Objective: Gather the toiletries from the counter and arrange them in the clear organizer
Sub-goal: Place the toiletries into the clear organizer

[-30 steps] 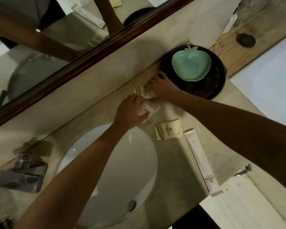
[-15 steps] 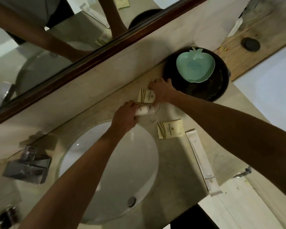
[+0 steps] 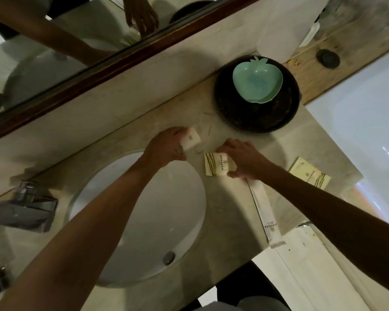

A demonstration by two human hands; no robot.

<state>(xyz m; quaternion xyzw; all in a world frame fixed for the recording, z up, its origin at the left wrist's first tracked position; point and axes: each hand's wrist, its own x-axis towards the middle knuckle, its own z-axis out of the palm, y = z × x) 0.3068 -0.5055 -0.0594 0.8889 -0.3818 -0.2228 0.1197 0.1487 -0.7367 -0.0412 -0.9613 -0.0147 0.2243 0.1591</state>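
A small white packet [image 3: 190, 140] is held in the left hand [image 3: 164, 149], fingers curled around it, just above the counter [image 3: 130, 131]. A striped sachet [image 3: 218, 164] is pinched at its edge by the right hand [image 3: 243, 160], fingers closed on it. Another sachet [image 3: 310, 173] and a long white sleeve [image 3: 265, 212] are left lying on the counter. No clear organizer can be made out, so gathering is judged barely begun and nothing is seen arranged yet
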